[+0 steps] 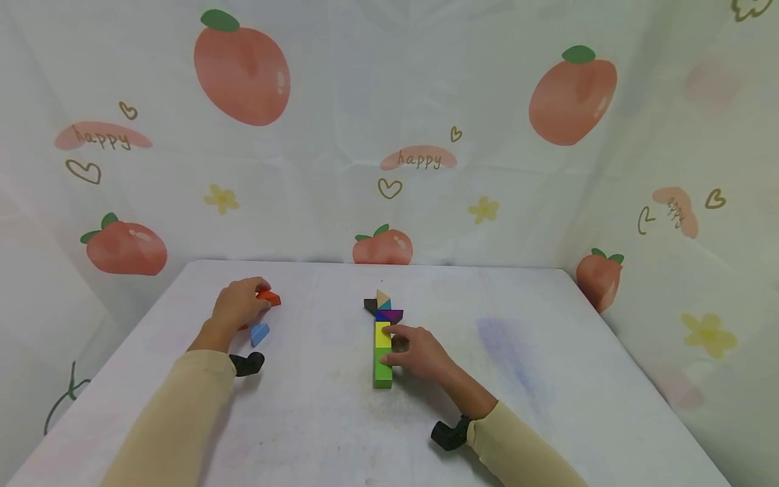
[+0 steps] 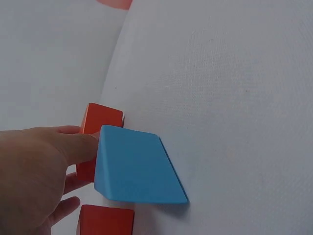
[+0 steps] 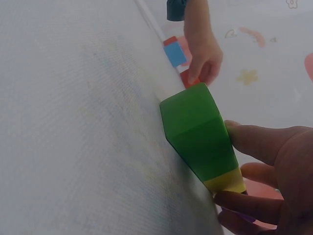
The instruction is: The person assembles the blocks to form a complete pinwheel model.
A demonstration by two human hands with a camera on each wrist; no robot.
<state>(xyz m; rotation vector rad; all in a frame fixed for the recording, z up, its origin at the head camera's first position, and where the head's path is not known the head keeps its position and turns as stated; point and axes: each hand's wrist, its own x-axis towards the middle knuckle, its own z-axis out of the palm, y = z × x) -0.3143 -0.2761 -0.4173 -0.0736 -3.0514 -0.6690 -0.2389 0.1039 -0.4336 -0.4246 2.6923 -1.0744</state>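
Note:
In the head view my left hand [image 1: 239, 304], at the left of the table, pinches an orange-red block [image 1: 268, 297] between thumb and fingers. Close by its wrist lies a light blue slant-sided block [image 1: 260, 334], large in the left wrist view. A second red block [image 2: 106, 220] sits beside the hand. At the middle of the table my right hand [image 1: 422, 352] touches a row of blocks from the right side. Its thumb is at the green block [image 1: 383, 368], and a fingertip lies on the yellow block [image 1: 382, 334].
Beyond the yellow block, the row continues with a dark blue piece [image 1: 381, 316], a purple piece [image 1: 392, 315], a black piece [image 1: 370, 306] and a tan triangle [image 1: 382, 298]. A patterned white cloth [image 1: 328, 203] hangs behind the white table [image 1: 304, 419].

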